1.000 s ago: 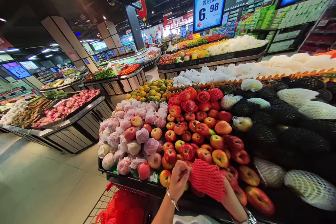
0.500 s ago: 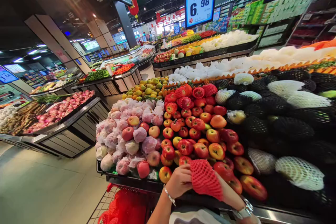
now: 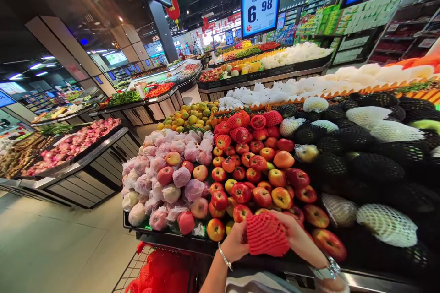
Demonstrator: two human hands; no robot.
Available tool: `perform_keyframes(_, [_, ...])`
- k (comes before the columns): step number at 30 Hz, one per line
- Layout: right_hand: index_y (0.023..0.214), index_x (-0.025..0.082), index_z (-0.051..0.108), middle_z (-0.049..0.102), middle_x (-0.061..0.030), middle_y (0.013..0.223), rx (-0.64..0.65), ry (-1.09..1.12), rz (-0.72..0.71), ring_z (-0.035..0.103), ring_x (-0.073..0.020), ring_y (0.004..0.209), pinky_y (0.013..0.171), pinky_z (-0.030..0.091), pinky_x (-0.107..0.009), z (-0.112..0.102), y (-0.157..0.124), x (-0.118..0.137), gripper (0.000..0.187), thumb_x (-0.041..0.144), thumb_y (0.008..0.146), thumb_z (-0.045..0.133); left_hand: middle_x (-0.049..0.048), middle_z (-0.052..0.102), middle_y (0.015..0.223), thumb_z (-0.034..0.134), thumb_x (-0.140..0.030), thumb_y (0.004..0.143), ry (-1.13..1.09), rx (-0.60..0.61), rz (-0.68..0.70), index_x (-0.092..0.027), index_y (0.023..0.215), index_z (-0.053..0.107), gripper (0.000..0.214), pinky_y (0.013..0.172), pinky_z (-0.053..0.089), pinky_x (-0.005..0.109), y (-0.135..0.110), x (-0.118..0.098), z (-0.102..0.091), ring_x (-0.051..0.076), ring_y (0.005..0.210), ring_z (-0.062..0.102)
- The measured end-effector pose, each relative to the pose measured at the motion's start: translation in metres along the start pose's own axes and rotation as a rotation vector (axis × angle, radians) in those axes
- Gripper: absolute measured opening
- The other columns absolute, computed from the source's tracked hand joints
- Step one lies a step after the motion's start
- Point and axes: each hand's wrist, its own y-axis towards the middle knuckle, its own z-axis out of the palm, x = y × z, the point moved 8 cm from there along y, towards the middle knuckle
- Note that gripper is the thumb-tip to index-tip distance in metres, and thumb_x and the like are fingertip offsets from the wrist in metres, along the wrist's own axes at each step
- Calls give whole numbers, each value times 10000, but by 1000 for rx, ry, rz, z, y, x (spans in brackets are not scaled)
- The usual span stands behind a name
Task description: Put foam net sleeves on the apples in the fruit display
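Note:
Both hands hold one red foam-net sleeve (image 3: 265,234) at the front edge of an apple display (image 3: 254,187). My left hand (image 3: 236,241), with a thin bracelet on the wrist, pinches the net's left side. My right hand (image 3: 298,238), with a watch on the wrist, wraps over the net's right side. I cannot tell whether fruit is inside the net. Loose red and yellow apples lie just behind the hands. Pink-wrapped apples (image 3: 161,178) are piled to the left.
A shopping cart (image 3: 151,268) full of red nets stands below the display's front rail (image 3: 360,279). Dark fruit in black and white nets (image 3: 371,165) fills the right. An open floor aisle (image 3: 58,247) lies left, with more produce stands (image 3: 72,155) beyond.
The net has drawn in toward the display's front edge and bunched smaller. My right hand has come up over its right side, and the view has dipped slightly.

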Motion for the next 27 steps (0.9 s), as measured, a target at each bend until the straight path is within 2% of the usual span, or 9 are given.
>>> perform_keyframes(3, [1010, 227, 773, 736, -118, 1108, 109, -60, -31, 639, -341, 1115, 1061, 432, -544, -4, 7, 13, 351, 327, 676, 807, 101, 753, 956, 832, -374, 669, 144, -122, 81, -149, 1040, 736, 444, 864, 544, 354, 0, -6, -13, 249, 886, 677])
perform_keyframes(6, [1102, 243, 746, 702, -118, 1208, 197, -74, -62, 611, -335, 1185, 1093, 402, -538, 7, 10, 23, 421, 323, 694, 809, 125, 746, 1050, 791, -331, 704, 200, -262, 185, -159, 1090, 719, 429, 942, 523, 410, 4, -9, -23, 273, 959, 675])
perform_keyframes(9, [1127, 232, 731, 699, -117, 1219, 205, -59, -73, 615, -313, 1189, 1099, 404, -528, 21, 17, 29, 397, 300, 738, 774, 126, 748, 1065, 678, -305, 795, 185, -390, 223, -172, 1068, 725, 308, 962, 518, 436, 9, -9, -34, 277, 1000, 677])
perform_keyframes(11, [1163, 222, 711, 699, -119, 1222, 194, -40, -82, 622, -302, 1180, 1089, 420, -525, 28, 24, 31, 403, 301, 769, 741, 115, 761, 1019, 673, -301, 783, 165, -429, 219, -175, 981, 745, 245, 939, 532, 443, 12, -10, -39, 279, 963, 687])
perform_keyframes(13, [1182, 216, 700, 694, -117, 1233, 211, -44, -98, 633, -290, 1167, 1068, 450, -511, 33, 31, 33, 408, 294, 782, 722, 101, 767, 976, 733, -306, 709, 112, -465, 212, -174, 942, 744, 268, 909, 547, 447, 13, -7, -46, 284, 923, 692])
perform_keyframes(16, [1188, 216, 692, 703, -103, 1218, 233, -90, -125, 649, -268, 1144, 1051, 474, -488, 37, 40, 36, 416, 241, 773, 711, 81, 757, 992, 773, -319, 655, -21, -571, 204, -191, 1009, 714, 381, 893, 558, 447, 9, 4, -58, 284, 928, 691])
perform_keyframes(19, [1170, 215, 697, 727, -90, 1161, 232, -120, -152, 667, -262, 1112, 1037, 486, -487, 41, 44, 39, 437, 190, 734, 709, 71, 737, 1058, 820, -319, 599, -111, -678, 187, -226, 1063, 674, 496, 957, 541, 463, 5, 19, -67, 286, 1001, 684])
perform_keyframes(23, [1150, 199, 696, 732, -95, 1142, 237, -178, -163, 675, -272, 1084, 1007, 506, -494, 45, 42, 38, 411, 186, 740, 669, 54, 728, 1086, 865, -274, 521, -217, -720, 143, -230, 1047, 667, 564, 1024, 509, 438, 3, 32, -69, 268, 1067, 671])
perform_keyframes(27, [1159, 202, 677, 710, -101, 1177, 284, -428, -265, 644, -268, 1125, 1003, 497, -494, 46, 43, 41, 366, 140, 814, 571, 31, 733, 1049, 869, -284, 521, -256, -700, 140, -220, 1006, 687, 522, 1018, 510, 405, 3, 30, -66, 256, 1055, 674])
